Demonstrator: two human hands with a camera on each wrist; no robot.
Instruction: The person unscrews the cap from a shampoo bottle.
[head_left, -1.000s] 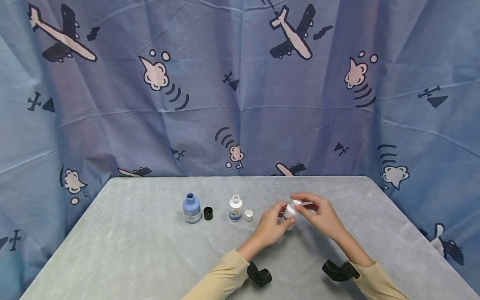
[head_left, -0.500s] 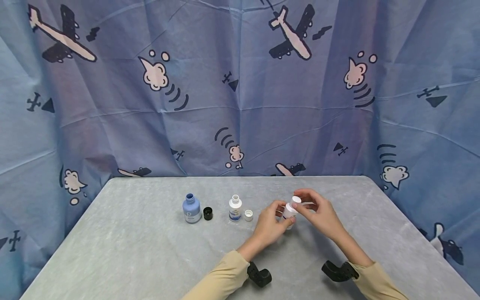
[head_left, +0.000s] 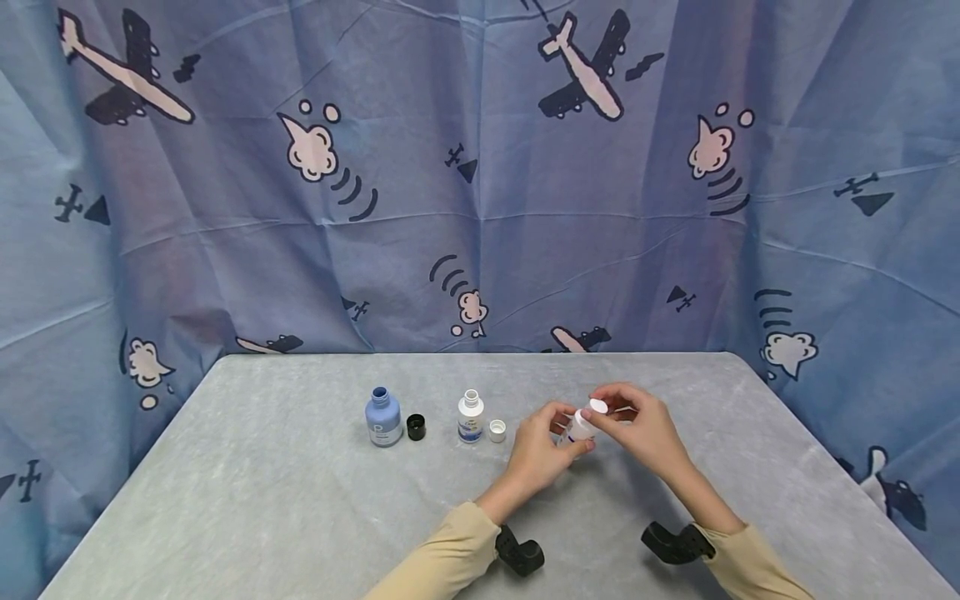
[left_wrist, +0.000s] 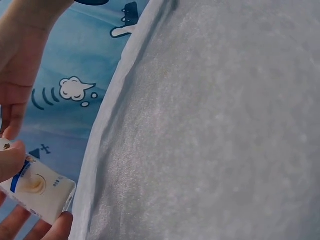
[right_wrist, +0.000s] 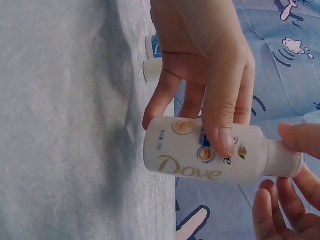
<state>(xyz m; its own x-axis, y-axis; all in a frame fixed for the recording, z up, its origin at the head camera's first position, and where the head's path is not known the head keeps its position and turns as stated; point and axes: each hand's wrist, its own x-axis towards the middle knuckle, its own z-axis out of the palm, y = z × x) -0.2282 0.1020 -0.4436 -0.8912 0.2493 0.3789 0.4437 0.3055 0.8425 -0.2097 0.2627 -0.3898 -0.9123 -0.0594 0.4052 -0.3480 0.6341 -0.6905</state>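
My left hand (head_left: 542, 446) grips the body of a small white Dove bottle (right_wrist: 200, 150), holding it tilted above the table. At the bottle's top, the thumb and fingers of my right hand (head_left: 647, 427) pinch its white cap (right_wrist: 282, 159). In the right wrist view the cap sits on the bottle's neck; how tightly cannot be told. The left wrist view shows the lower part of the same bottle (left_wrist: 42, 192) between the left thumb and fingers.
Left of the hands stand an uncapped white bottle (head_left: 471, 417) with a white cap (head_left: 497, 431) beside it, and an uncapped blue bottle (head_left: 384, 418) with a black cap (head_left: 416, 427). A patterned blue curtain (head_left: 480, 183) hangs behind the grey table (head_left: 262, 500).
The held bottle's top has tipped slightly to the right. The right fingers have shifted their hold on the cap. The left hand and the standing bottles stay nearly where they were.
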